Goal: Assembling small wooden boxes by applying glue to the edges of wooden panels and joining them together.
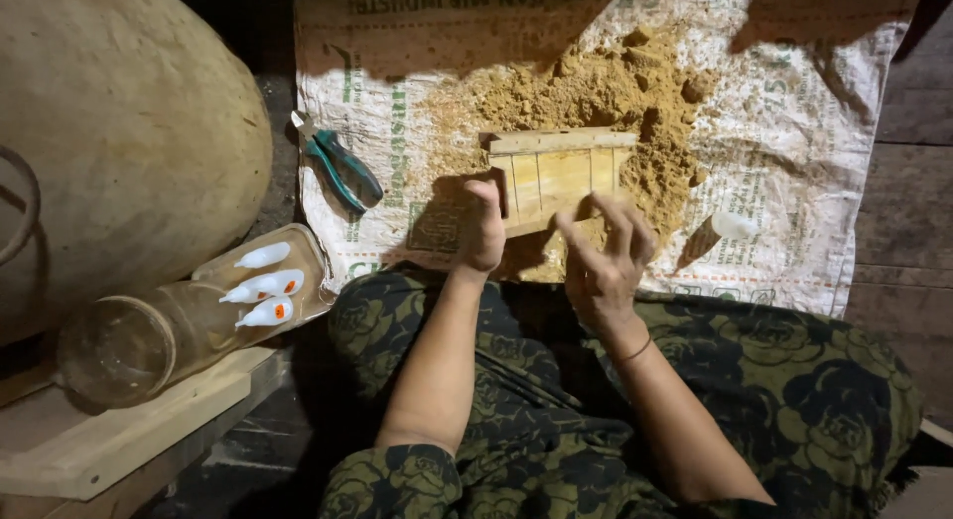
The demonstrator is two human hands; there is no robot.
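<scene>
A small wooden frame box (556, 172) with several slat compartments lies on a printed woven sack (794, 132), beside a heap of tan sawdust-like powder (596, 92). My left hand (483, 226) grips the box's left end, fingers curled around it. At the box's near edge my right hand (601, 256) hovers with fingers spread and bent, fingertips touching or almost touching the wood. My knees in dark floral cloth (774, 380) sit under both forearms.
Green-handled pliers (342, 167) lie on the sack's left edge. A small white object (733, 224) rests right of the box. At left: a large round tan vessel (119, 132), a glass jar (139, 345) on its side, a tray holding three white glue tubes (263, 284), wooden boards (119, 430).
</scene>
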